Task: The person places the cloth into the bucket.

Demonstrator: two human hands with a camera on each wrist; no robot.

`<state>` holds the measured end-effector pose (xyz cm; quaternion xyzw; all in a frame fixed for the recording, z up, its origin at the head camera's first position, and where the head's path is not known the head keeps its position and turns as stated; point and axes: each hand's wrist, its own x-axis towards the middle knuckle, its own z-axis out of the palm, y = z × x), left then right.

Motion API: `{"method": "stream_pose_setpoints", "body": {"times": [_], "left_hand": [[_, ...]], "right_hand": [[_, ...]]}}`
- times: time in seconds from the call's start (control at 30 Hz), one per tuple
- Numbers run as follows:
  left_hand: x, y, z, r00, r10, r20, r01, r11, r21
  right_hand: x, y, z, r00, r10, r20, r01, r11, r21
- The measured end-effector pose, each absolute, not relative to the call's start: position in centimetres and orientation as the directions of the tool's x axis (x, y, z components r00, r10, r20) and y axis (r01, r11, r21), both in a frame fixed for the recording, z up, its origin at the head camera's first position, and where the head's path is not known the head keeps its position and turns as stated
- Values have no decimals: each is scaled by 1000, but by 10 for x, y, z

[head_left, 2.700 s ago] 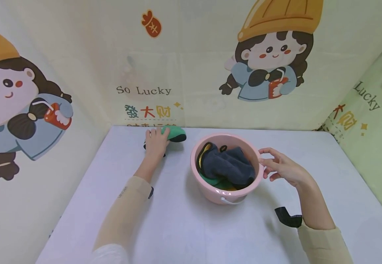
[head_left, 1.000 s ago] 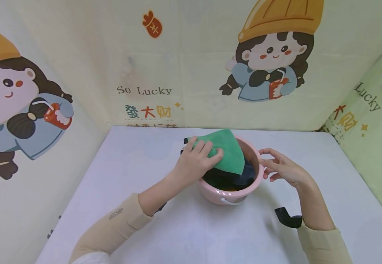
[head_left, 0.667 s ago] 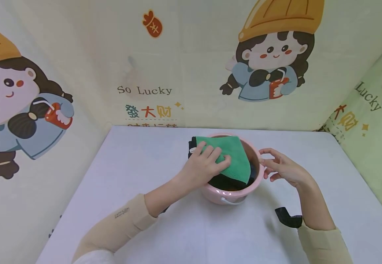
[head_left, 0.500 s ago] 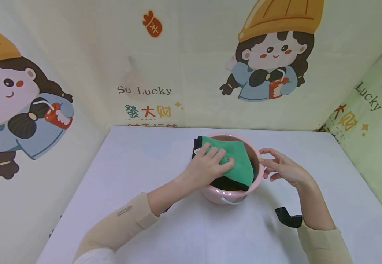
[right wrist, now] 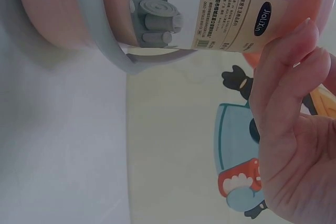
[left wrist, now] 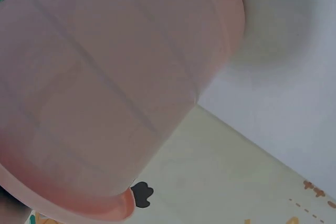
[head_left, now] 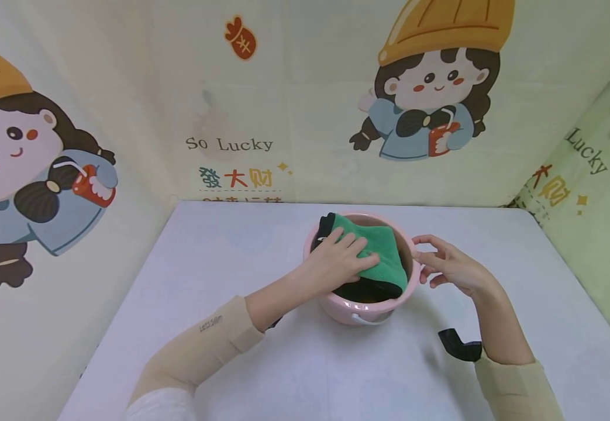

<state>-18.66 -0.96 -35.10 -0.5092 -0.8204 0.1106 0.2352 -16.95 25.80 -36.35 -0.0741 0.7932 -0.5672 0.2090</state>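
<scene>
In the head view a pink bucket (head_left: 354, 314) stands on the table. A green cloth (head_left: 386, 248) with black edging lies bunched in its mouth, over the cloths below. My left hand (head_left: 336, 260) grips this cloth from above, fingers bent into it, inside the rim. My right hand (head_left: 452, 269) touches the bucket's right rim with its fingertips, the other fingers loosely bent. The right wrist view shows the right hand's fingers (right wrist: 281, 82) against the bucket (right wrist: 63, 9). From the left wrist the bucket wall (left wrist: 105, 77) fills most of the view and hides the cloth.
A white bucket handle (head_left: 370, 320) hangs at the front, and a printed label (right wrist: 226, 19) is on the side. The white table (head_left: 220, 257) ends at a printed backdrop (head_left: 315, 117). A black wrist mount (head_left: 459, 346) sits by the right sleeve.
My left hand took the green cloth from the table's back left, carried it right over the bucket and lowered it inside, covering the dark blue cloth. My right hand has stayed at the rim.
</scene>
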Motion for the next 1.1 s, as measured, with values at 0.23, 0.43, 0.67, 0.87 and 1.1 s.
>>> {"method": "stream_pose_setpoints", "body": {"times": [0.23, 0.43, 0.67, 0.87, 1.1], "left_hand": [[-187, -4, -348, -438, 898, 51, 782, 408, -472], [-184, 6, -347, -532, 834, -144, 770, 406, -492], [-182, 16, -348, -597, 750, -285, 761, 417, -496], [-185, 18, -352, -596, 730, -335, 781, 429, -454], [-192, 9, -346, -548, 759, -353, 834, 459, -308]], "right_hand": [[-170, 258, -363, -900, -358, -247, 117, 347, -930], [-169, 259, -364, -901, -356, -247, 115, 354, -928], [-168, 259, -365, -904, -355, -239, 108, 350, -930], [-167, 258, -364, -905, -351, -241, 111, 352, -929], [-168, 257, -364, -904, -353, -242, 110, 356, -928]]}}
